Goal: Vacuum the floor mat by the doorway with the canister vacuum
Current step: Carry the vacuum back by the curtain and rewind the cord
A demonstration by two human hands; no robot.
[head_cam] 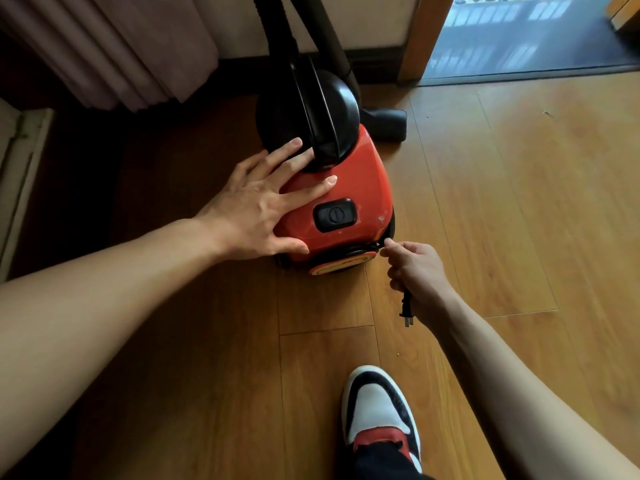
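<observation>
Drawing the power cord (367, 249) out of the canister vacuum (346, 188) is judged to be the step in hand. The vacuum stands on the wooden floor (519, 202), near the wall and to the left of the doorway. The left hand (256, 206) is laid flat on the red body, with the fingers straight and spread, so the machine is held down. The right hand (415, 271) is closed around the cord just beside the rear of the vacuum, and the plug (406, 311) hangs below the fist.

To do it well, the cord should be pulled straight back and low, in line with its outlet, while the body is pressed down so that it does not roll. The grip is better taken on the cord than on the plug pins. The power button (335, 215) should not be pressed by the palm before the plug is in a socket; no socket is seen.

Around the vacuum, the hose (277, 29) and the wand (322, 29) rise behind it, and the nozzle (388, 124) lies on the floor at its far side. A curtain (121, 46) hangs at the left. A shoe (377, 410) is placed close behind, where the drawn cord could be caught. A dark surface (519, 46) lies in the doorway; whether it is the mat cannot be told.
</observation>
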